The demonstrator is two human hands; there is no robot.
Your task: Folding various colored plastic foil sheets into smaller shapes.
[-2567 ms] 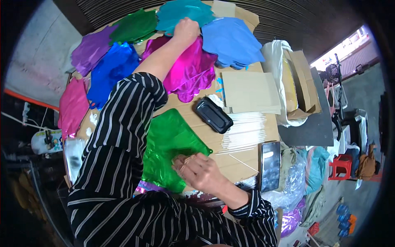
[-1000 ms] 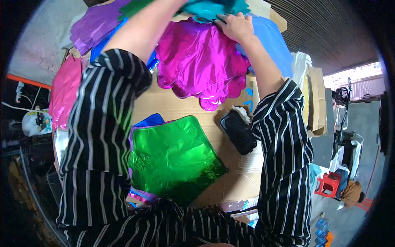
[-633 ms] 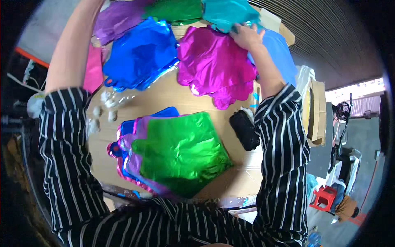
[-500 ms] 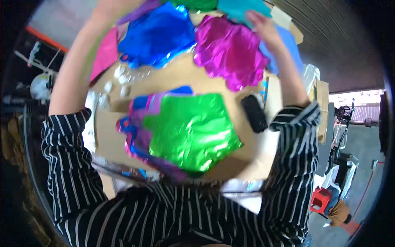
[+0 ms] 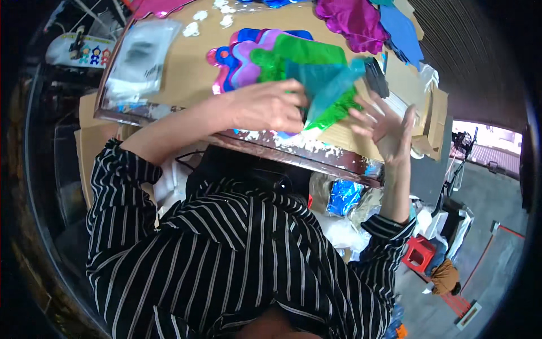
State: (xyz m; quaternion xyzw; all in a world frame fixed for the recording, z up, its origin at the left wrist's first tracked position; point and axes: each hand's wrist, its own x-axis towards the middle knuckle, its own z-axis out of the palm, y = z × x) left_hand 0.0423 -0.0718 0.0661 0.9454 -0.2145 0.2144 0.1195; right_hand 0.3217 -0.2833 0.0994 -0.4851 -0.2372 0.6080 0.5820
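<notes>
Over a stack of flat foil balloons, a teal foil balloon (image 5: 322, 82) hangs folded and blurred by motion. My left hand (image 5: 268, 107) has its fingers curled closed on the teal balloon's near left edge. To the right of it, my right hand (image 5: 387, 127) is raised with fingers spread and nothing in it, close to the stack's right side. A shiny green foil balloon (image 5: 313, 50) tops the stack below. Purple (image 5: 247, 56), blue and pink scalloped edges stick out from under it on the left.
A black oblong object (image 5: 376, 77) lies right of the stack. Clear plastic bags (image 5: 138, 59) lie at the table's left, near small white pieces (image 5: 192, 29). Magenta (image 5: 353, 22) and light blue (image 5: 401, 37) foil balloons lie at the far right. A cardboard box (image 5: 435, 121) stands beside the table.
Both hands have come back from the table's far side toward me, bringing the teal balloon over the green one. My view has tilted down toward my body.
</notes>
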